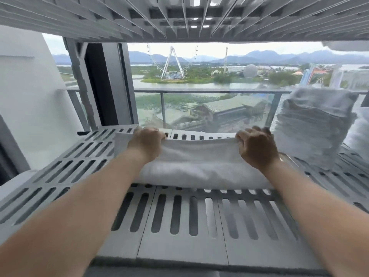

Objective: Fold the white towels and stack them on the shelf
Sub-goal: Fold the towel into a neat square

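Note:
A folded white towel (199,164) lies across the middle of a grey slotted shelf (179,216). My left hand (146,141) grips the towel's far left edge, fingers curled over it. My right hand (256,146) grips the far right edge the same way. Both arms reach forward over the shelf's front. A tall stack of folded white towels (313,126) stands on the shelf at the right, just beyond my right hand.
Another slotted shelf (179,19) hangs close overhead. A white wall (30,106) closes the left side. Behind the shelf a window (199,86) gives onto a balcony railing and a Ferris wheel. More white cloth (359,132) shows at the far right edge.

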